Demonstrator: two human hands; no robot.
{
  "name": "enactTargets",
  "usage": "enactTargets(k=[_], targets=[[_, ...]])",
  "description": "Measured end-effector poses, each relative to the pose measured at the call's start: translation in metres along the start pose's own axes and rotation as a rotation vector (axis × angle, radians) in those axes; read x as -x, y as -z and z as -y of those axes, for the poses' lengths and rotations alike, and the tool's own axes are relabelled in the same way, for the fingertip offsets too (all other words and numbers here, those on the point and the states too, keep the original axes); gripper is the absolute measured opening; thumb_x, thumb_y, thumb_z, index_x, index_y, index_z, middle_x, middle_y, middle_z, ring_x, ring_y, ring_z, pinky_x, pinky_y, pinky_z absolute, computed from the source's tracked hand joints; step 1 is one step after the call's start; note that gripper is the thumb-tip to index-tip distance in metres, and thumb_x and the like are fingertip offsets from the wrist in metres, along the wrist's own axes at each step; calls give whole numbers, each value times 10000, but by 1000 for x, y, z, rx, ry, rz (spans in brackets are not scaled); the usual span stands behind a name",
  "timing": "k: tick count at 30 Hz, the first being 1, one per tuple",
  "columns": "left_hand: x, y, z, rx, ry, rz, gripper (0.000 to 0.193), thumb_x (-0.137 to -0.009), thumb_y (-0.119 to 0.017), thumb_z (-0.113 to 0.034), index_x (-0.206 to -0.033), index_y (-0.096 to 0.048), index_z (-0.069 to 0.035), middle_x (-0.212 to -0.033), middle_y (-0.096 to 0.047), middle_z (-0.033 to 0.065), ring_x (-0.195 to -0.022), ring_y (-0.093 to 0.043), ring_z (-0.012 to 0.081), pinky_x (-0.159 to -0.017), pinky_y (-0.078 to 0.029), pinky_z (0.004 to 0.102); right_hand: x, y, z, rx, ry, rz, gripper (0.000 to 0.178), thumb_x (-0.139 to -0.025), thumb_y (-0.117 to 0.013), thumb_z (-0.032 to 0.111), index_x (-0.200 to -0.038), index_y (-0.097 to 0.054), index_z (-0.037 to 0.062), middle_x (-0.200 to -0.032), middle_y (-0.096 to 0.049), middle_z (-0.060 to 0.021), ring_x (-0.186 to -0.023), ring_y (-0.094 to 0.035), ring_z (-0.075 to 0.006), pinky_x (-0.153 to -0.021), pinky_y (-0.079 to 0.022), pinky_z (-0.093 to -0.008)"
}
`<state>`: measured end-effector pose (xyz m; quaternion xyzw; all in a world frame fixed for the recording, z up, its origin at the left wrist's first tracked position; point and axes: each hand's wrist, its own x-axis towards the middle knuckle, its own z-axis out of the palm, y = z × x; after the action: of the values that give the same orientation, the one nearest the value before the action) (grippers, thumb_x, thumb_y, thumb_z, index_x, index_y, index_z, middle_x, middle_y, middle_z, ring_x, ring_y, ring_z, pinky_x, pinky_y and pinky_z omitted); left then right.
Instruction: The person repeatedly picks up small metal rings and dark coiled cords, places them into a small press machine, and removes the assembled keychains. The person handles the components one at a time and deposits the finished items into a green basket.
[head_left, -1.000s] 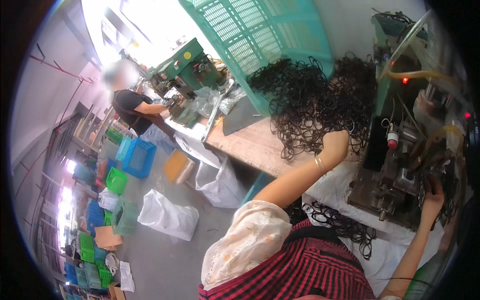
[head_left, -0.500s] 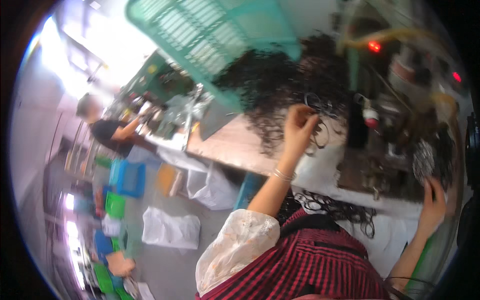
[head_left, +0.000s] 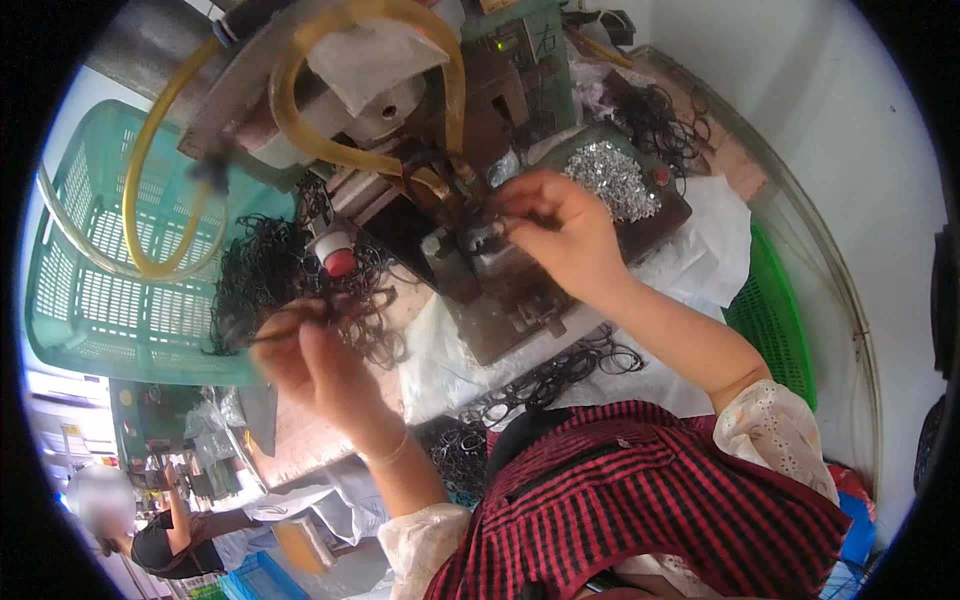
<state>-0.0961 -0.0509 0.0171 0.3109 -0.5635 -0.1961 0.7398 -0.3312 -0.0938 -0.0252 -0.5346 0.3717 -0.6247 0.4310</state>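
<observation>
My right hand point(head_left: 565, 230) is at the working point of a bench machine point(head_left: 490, 265), thumb and fingers pinched together beside its metal tooling. Whatever sits between those fingertips is too small to make out. Toward the left, my left hand point(head_left: 318, 375) hovers by the near side of a heap of thin black loops point(head_left: 262, 265). Its fingers are curled together and blurred, with a dark strand close to the fingertips; what they hold is unclear. Small shiny metal pieces point(head_left: 615, 180) lie piled on the machine's plate, just beyond my right hand.
A teal plastic basket point(head_left: 75, 300) stands behind the heap. Yellow hoses point(head_left: 285, 95) arch over the machine, and a red button point(head_left: 340, 262) sticks out at its left. More black loops point(head_left: 560, 372) lie along the front edge. A green basket point(head_left: 770, 320) is at right; another person point(head_left: 165, 540) works at far left.
The view has swung right, bringing the machine to the middle. My right hand has gone from the metal pieces to the machine's tooling. My left hand has come away from over the loops.
</observation>
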Motion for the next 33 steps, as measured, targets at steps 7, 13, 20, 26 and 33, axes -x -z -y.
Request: enactTargets(k=[7,13,20,26,33], targets=[[-25,-20,-20,-78,-78,19,178,-899,-615,0,-1036,-501,6,-981,-625,154,-856,-627,209,-734,-553,323,8,-15,20,-45,-48,-17,437,-827,-667,-31,-1246,-545,4,-974,-682,-125,-908,-676,-190,-804,-522,-299],[6,-43,-45,-159,167,56,241,-819,-643,144,-949,-493,8,-954,-659,195,-821,-657,221,-724,-550,276,7,39,18,728,340,100,431,-761,-724,64,-1182,-630,51,-1175,-651,-194,-1175,-592,-336,-901,-515,-425],[4,-85,-16,-185,161,242,148,-864,-695,61,-965,-589,38,-899,-677,59,-792,-622,73,-697,-525,203,-11,115,-58,1279,339,-125,188,-761,-732,118,-938,-695,67,-1186,-621,-178,-1188,-538,-369,-982,-463,-445],[-1,-95,-16,-445,40,239,190,-812,-766,-14,-974,-671,11,-779,-672,59,-685,-626,105,-636,-524,239,-21,118,-63,1118,132,-257,186,-814,-707,162,-977,-698,75,-987,-680,-140,-985,-626,-351,-821,-514,-454],[1,-89,-16,-518,-152,276,173,-804,-765,-59,-937,-663,-14,-825,-685,128,-726,-678,270,-637,-523,343,-28,114,-53,1001,54,-276,198,-883,-680,149,-1065,-708,76,-1016,-713,-164,-927,-695,-328,-819,-526,-393]])
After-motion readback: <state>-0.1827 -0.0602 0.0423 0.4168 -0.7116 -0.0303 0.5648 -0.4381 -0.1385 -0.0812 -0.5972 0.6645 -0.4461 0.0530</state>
